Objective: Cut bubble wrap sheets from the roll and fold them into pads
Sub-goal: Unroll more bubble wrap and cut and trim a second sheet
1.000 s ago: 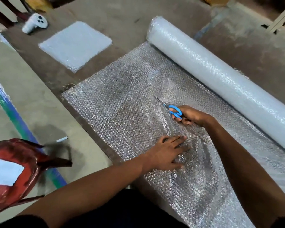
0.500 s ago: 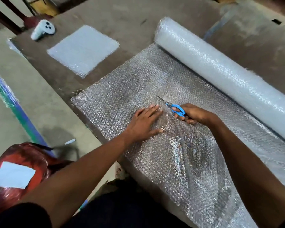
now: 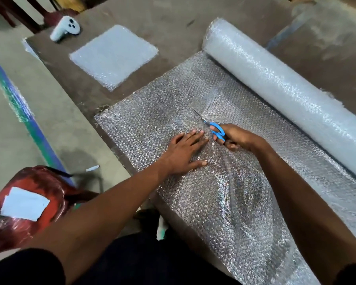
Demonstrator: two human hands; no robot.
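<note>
A thick roll of bubble wrap [image 3: 275, 83] lies diagonally across the brown table, with an unrolled sheet [image 3: 152, 120] spread toward me and hanging over the near edge. My right hand [image 3: 234, 137] grips blue-handled scissors [image 3: 215, 128], whose blades point up-left into the sheet partway across it. My left hand [image 3: 185, 153] presses flat on the sheet just left of the cut, fingers straight. The sheet bulges and wrinkles below both hands. A folded white pad [image 3: 113, 56] lies at the far left of the table.
A white handheld controller [image 3: 65, 29] sits near the table's far left corner. A red chair [image 3: 27, 200] with white paper on it stands at lower left on the concrete floor. Bare table [image 3: 173, 21] shows beyond the pad and roll.
My left hand slid up the sheet from near the table edge to beside the scissors. The scissors stayed at about the same spot in the sheet. The view shifted a little.
</note>
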